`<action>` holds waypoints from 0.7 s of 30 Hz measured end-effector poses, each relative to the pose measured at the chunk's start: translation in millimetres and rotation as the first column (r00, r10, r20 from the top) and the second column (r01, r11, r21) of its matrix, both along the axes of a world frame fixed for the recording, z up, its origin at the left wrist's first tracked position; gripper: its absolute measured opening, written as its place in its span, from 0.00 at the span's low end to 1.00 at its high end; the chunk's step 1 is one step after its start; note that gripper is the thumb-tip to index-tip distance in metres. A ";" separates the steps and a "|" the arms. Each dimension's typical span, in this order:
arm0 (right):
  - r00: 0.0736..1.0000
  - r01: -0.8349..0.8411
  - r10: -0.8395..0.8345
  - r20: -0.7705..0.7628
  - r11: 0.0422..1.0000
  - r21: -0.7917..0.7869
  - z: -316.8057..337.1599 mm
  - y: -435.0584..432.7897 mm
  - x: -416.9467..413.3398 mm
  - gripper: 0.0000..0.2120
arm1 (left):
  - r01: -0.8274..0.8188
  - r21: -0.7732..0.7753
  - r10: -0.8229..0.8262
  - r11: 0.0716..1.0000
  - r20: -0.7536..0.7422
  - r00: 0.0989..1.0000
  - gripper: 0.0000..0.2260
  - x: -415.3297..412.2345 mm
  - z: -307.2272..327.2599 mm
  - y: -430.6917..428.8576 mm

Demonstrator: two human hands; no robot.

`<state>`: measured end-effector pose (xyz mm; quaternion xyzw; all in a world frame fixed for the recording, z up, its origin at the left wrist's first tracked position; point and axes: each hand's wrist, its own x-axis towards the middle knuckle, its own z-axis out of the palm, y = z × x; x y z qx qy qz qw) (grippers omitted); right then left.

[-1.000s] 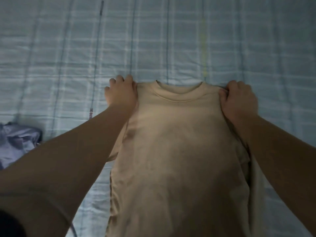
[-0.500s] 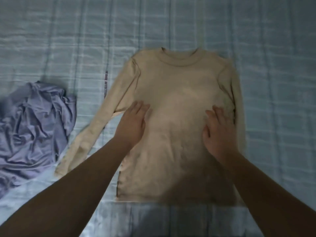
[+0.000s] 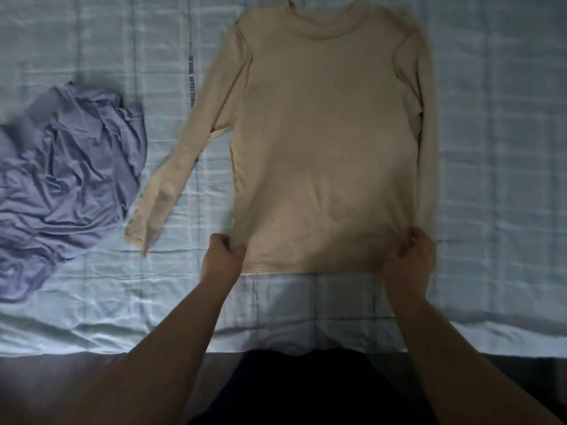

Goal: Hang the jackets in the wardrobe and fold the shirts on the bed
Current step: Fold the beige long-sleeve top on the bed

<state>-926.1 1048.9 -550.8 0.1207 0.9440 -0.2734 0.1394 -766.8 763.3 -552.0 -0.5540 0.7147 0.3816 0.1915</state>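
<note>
The bed (image 3: 491, 148), under a pale blue checked sheet, filled most of my view, its near edge just in front of me. Flat on it, collar away from me and hem toward me, lay the beige long-sleeved knit shirt (image 3: 322, 133). To its left sat a crumpled lilac garment (image 3: 67, 179) in a heap (another one waiting its turn, I supposed). The shirt's left sleeve (image 3: 171, 179) slanted out across the sheet, its cuff just beside that heap. The right sleeve (image 3: 428, 118) ran straight down along the body's side. My left hand (image 3: 222, 257) had its fingers curled round the near left corner of the hem, pinching the cloth. My right hand (image 3: 409, 259) gripped the near right corner the same way.

I took this to be the tug that flattens the shirt before the first fold. Several things could go wrong from here:

- Pulling harder with one hand would skew the body and throw a diagonal crease through it.
- Pulling too far would drag the hem off the bed's near edge.
- Folding before the splayed left sleeve was brought in would leave it hanging out of the bundle or bunched inside.
- The sheet looked loose and wrinkled, so it might ride along with the shirt.
</note>
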 end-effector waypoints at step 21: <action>0.710 0.650 -0.427 0.560 0.704 -0.287 31.1 39.4 -11.5 0.10 | -0.093 0.290 0.160 0.953 -0.218 0.963 0.08 39.0 19.9 -8.0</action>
